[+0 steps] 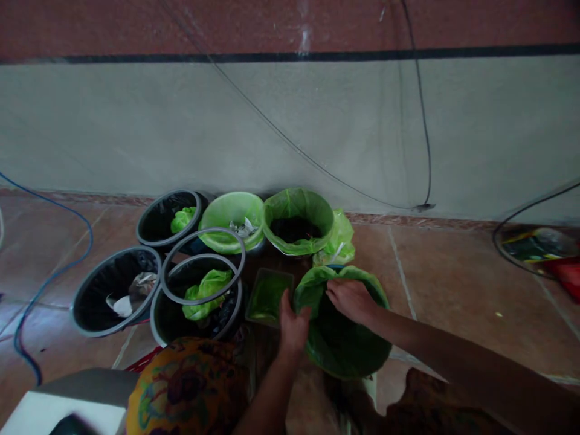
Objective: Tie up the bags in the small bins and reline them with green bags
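Note:
A bin lined with a green bag (347, 344) stands on the floor between my knees. My left hand (294, 323) is at its left edge, the fingers apart on the outer side and the thumb by the liner. My right hand (351, 299) reaches over the bin's far part, its fingers bent together at the liner; what they pinch is too small to make out. A shallow rectangular container (270, 296), green inside, sits just left of my left hand. Behind the bin lies a crumpled light green bag (338, 241).
Two green-lined bins (299, 208) (231, 211) stand along the wall. To the left are black-lined bins (118, 290) with crumpled bags and scraps, and loose grey rings (243, 254). A blue hose (90, 235) crosses the left floor; a red object (564, 278) lies right.

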The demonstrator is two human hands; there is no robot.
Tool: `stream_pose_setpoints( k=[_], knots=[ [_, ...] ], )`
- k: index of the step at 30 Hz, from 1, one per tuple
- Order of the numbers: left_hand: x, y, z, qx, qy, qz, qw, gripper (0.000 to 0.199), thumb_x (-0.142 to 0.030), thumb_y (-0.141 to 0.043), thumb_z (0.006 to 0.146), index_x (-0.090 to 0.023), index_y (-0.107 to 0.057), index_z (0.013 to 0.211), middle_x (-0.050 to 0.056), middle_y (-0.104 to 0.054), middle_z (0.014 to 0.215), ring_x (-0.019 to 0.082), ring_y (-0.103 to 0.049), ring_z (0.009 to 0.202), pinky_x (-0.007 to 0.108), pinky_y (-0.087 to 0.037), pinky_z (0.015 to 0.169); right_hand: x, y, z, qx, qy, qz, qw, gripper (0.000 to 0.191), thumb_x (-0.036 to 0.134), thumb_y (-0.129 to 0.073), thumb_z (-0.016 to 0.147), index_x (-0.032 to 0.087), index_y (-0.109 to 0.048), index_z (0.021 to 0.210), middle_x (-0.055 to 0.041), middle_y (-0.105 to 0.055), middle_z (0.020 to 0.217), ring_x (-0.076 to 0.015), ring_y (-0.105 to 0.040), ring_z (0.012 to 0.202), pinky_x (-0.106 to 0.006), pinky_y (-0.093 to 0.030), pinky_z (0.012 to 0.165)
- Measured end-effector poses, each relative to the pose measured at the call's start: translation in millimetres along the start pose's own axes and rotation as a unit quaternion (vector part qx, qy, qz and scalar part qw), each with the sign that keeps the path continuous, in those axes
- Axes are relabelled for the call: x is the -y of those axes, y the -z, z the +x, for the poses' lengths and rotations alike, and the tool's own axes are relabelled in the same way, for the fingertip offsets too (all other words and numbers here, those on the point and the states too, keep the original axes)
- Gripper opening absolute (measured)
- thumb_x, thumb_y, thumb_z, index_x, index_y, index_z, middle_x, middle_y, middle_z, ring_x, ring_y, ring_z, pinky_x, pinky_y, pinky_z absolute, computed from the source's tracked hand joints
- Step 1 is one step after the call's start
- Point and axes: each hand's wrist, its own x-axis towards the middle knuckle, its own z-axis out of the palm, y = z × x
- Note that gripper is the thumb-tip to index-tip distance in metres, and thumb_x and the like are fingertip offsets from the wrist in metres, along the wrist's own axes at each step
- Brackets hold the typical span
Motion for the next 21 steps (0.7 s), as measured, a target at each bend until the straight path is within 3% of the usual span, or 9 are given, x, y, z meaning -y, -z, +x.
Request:
stream_pose_setpoints(
  k=[4,6,8,11,16,21],
  knots=[
    [-47.4,-8.1,34.5,0.035,-0.166,0.150,0.974,0.052,-0.023,-0.057,0.081,-0.017,-0.051,0.133,0.012,-0.054,0.135,0.025,-0.046,0.128,0.037,-0.032,0.111,-26.7,28.5,-1.1,-0.125,0.032,-0.029,0.991,0.033,0.029,-0.049,0.088,0.018,-0.062,0.116,-0.0123,-0.060,0.119,-0.0270,-0.051,0.112,-0.038,-0.038,0.098],
    [-64.3,-20.6,54.0,0.065,-0.195,0.228,0.952,0.050,-0.023,-0.059,0.081,-0.019,-0.055,0.130,0.012,-0.054,0.135,0.028,-0.047,0.125,0.041,-0.034,0.108,-46.1,27.3,8.7,-0.138,0.005,0.001,0.990,0.035,0.028,-0.051,0.087,0.017,-0.061,0.119,-0.0113,-0.060,0.121,-0.0253,-0.053,0.112,-0.036,-0.039,0.098],
    [-72.5,-33.1,70.9,0.109,-0.187,0.278,0.936,0.038,-0.023,-0.059,0.082,-0.022,-0.064,0.120,0.010,-0.061,0.128,0.027,-0.053,0.117,0.041,-0.038,0.103,-64.0,19.7,19.2,-0.125,-0.028,0.061,0.990,0.029,0.028,-0.048,0.088,0.017,-0.066,0.110,-0.0088,-0.066,0.112,-0.0215,-0.058,0.103,-0.031,-0.042,0.093],
    [-71.1,-44.4,88.4,0.143,-0.169,0.285,0.933,0.022,-0.024,-0.058,0.084,-0.022,-0.073,0.101,0.008,-0.071,0.107,0.022,-0.061,0.102,0.033,-0.042,0.095,-82.6,8.9,28.5,-0.123,-0.076,0.150,0.978,0.027,0.028,-0.044,0.090,0.019,-0.069,0.093,-0.0051,-0.071,0.095,-0.0178,-0.063,0.088,-0.027,-0.046,0.082],
    [-60.7,-48.8,102.7,0.113,-0.122,0.223,0.960,0.021,-0.024,-0.057,0.084,-0.015,-0.075,0.090,0.007,-0.074,0.088,0.016,-0.064,0.081,0.024,-0.045,0.076,-92.4,7.1,36.4,-0.124,-0.132,0.198,0.963,0.026,0.028,-0.045,0.087,0.018,-0.070,0.088,-0.0052,-0.072,0.086,-0.0177,-0.063,0.079,-0.027,-0.046,0.073],
    [-60.7,-55.4,112.0,0.108,-0.091,0.244,0.959,0.025,-0.023,-0.054,0.084,-0.009,-0.075,0.088,0.009,-0.073,0.085,0.016,-0.064,0.077,0.025,-0.044,0.071,-91.0,-3.1,52.2,-0.099,-0.199,0.221,0.950,0.027,0.027,-0.047,0.087,0.016,-0.072,0.091,-0.0057,-0.072,0.091,-0.0171,-0.064,0.084,-0.025,-0.046,0.073]
  ],
)
